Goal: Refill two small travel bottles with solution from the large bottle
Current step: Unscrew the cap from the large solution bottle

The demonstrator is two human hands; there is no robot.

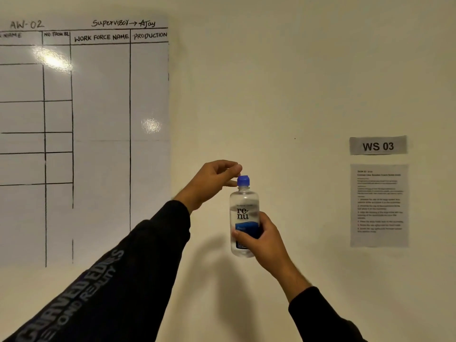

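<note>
One large bottle [244,218], long axis upright, is being gripped low around its body by the right hand [261,236], while the left hand [212,180] is pinching its blue cap [243,180] from above-left.

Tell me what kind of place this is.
Probably a numbered workstation in a workplace or production floor. A whiteboard on the wall has columns headed "Work force name" and "Production", a sign reads "WS 03", and a printed instruction sheet hangs under it.
</note>
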